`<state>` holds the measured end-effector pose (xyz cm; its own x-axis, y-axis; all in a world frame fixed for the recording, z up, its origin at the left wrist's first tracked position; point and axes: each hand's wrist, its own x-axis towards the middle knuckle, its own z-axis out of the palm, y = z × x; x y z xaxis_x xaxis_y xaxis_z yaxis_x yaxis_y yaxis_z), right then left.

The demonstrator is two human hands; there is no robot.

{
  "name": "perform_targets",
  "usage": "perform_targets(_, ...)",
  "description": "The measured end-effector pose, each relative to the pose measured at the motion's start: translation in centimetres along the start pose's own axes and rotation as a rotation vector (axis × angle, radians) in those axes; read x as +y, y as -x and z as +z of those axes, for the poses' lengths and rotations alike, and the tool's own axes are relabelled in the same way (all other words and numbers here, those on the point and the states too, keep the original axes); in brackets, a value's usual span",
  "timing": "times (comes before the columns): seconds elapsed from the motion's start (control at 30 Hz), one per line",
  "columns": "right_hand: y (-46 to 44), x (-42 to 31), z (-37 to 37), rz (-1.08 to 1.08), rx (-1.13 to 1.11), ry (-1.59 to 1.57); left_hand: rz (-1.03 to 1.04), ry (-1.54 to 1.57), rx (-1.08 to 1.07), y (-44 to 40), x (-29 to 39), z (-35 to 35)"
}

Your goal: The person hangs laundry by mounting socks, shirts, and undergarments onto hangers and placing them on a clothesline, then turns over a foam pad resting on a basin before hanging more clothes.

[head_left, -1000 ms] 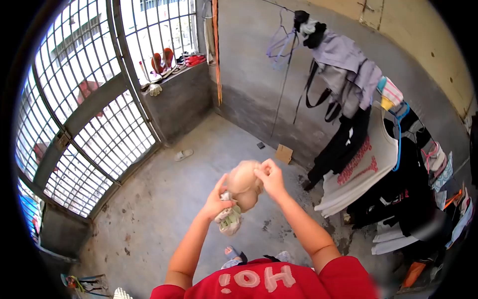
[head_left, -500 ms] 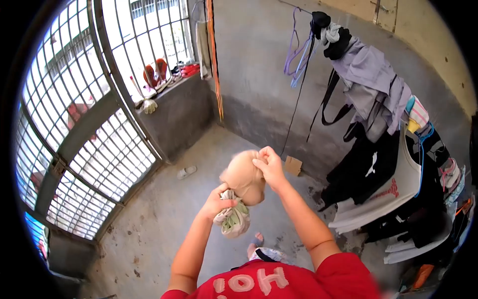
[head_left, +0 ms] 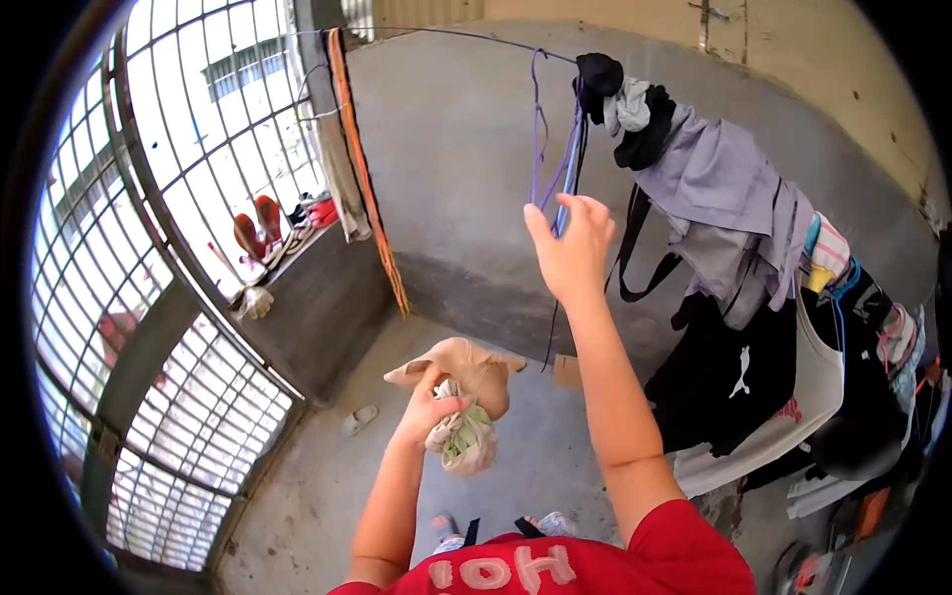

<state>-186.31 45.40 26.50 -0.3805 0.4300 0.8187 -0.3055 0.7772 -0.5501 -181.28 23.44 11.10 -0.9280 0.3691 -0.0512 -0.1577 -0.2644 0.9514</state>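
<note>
My left hand [head_left: 432, 409] is closed around a beige garment [head_left: 470, 369] with rounded, cup-like parts, seemingly a bra. Bunched in the same grip, a pale cloth with green patches [head_left: 468, 442] hangs below the fingers. Raised ahead, my right hand [head_left: 577, 243] holds nothing, with thumb and forefinger apart. It is at the lower end of a purple hanger [head_left: 536, 129] and a blue hanger [head_left: 568, 188] hanging from a line. Whether the fingers touch either hanger, I cannot tell.
Clothes crowd the right side, among them a grey-purple garment [head_left: 729, 183] and a black shirt [head_left: 739, 372]. An orange strap [head_left: 362, 169] hangs by the barred window. Red-soled shoes [head_left: 256, 230] stand on the ledge. A slipper [head_left: 360, 419] and a cardboard piece [head_left: 567, 372] lie on the floor.
My right hand has let go of the beige garment and risen to the hangers. The left hand keeps hold of both cloth items. The view has shifted towards the clothesline.
</note>
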Motion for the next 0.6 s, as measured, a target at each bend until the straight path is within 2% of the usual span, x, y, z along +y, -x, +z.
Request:
perform_targets(0.07, -0.6, 1.2, 2.2, 0.196, -0.23, 0.092, 0.015, -0.007, -0.036, -1.5, 0.3, -0.3)
perform_targets(0.1, -0.6, 1.7, 3.0, 0.189, -0.212, 0.103, 0.035, -0.014, -0.05, -2.3, 0.8, -0.6)
perform_targets(0.17, -0.4, 2.7, 3.8, 0.229, -0.154, -0.072, 0.02, -0.026, -0.14, -3.1, 2.4, -0.9)
perform_targets(0.27, -0.5, 2.1, 3.5, 0.166, -0.051, -0.057, -0.001, 0.024, -0.226, -4.4, 3.0, -1.4)
perform_targets(0.37, -1.0, 1.2, 3.2, 0.07, 0.003, -0.026, -0.002, -0.067, -0.218, -5.7, 2.8, -2.5)
perform_targets(0.5, -1.2, -0.7, 2.1, 0.114, -0.045, 0.007, -0.003, -0.017, -0.271, -6.4, 3.2, -2.7)
perform_targets(0.6, -1.1, -0.9, 1.9, 0.025, 0.041, -0.011, -0.014, -0.021, -0.314, -7.1, 2.7, -3.3)
